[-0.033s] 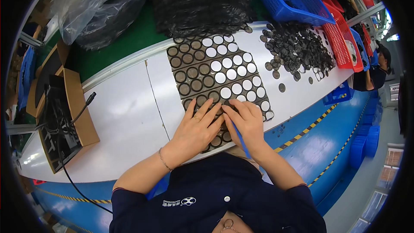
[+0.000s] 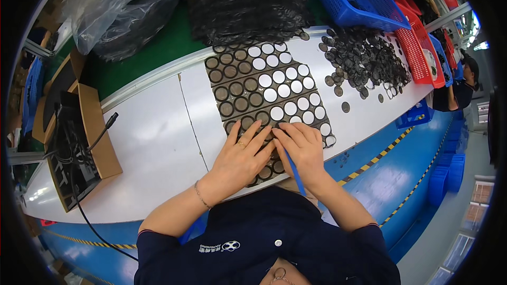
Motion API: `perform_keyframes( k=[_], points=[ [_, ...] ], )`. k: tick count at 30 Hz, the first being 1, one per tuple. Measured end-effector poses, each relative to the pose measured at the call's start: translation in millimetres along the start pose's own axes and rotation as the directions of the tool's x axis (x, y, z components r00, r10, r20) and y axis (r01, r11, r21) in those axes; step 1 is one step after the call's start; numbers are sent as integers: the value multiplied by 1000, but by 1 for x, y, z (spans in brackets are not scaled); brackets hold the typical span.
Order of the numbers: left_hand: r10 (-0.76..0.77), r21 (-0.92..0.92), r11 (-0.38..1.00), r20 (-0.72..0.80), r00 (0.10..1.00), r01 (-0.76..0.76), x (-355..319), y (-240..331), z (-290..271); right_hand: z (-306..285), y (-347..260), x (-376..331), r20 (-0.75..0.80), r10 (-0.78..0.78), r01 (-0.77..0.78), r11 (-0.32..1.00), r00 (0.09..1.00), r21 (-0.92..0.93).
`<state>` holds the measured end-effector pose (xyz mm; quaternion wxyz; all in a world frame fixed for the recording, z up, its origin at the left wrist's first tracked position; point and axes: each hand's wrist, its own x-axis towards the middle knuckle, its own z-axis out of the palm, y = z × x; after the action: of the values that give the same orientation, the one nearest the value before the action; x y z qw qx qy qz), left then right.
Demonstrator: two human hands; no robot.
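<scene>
A dark, see-through sheet (image 2: 256, 107) with rows of round pieces lies on the white table in front of me. Its left columns hold black rings (image 2: 255, 98), its right columns white discs (image 2: 284, 90). My left hand (image 2: 240, 154) rests flat on the sheet's near part, fingers spread and holding nothing I can see. Beside it, my right hand (image 2: 302, 150) is curled over the sheet, its thumb and fingertips close to the left fingertips. A thin blue stick-like tool (image 2: 297, 177) runs under its palm toward my wrist. What lies beneath the fingertips is hidden.
A pile of loose dark discs (image 2: 364, 60) covers the table's right side, near a blue basket (image 2: 351, 13) and red baskets (image 2: 413, 55). Stacked dark sheets (image 2: 245, 5) and a plastic bag (image 2: 127, 10) lie beyond. A cardboard box (image 2: 100, 126) with cables stands left. Another person (image 2: 457, 92) is far right.
</scene>
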<state>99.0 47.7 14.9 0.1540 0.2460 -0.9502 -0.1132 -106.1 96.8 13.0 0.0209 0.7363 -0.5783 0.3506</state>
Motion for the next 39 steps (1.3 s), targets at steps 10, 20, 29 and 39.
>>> perform_keyframes(
  k=[10,20,29,39],
  points=[
    [53,-50,997,-22,998,-54,-1,0,1,-48,89,10,-115,375,-373,927,920,43],
    [87,-87,992,-19,996,-89,-1,-1,0,-27,-14,-35,301,546,-622,649,782,437],
    [106,-102,989,-16,994,-107,0,0,0,-25,-13,-39,314,540,-623,642,781,446],
    [128,-119,985,-7,992,-128,-1,1,0,-41,90,9,-236,186,-190,982,954,5]
  ],
)
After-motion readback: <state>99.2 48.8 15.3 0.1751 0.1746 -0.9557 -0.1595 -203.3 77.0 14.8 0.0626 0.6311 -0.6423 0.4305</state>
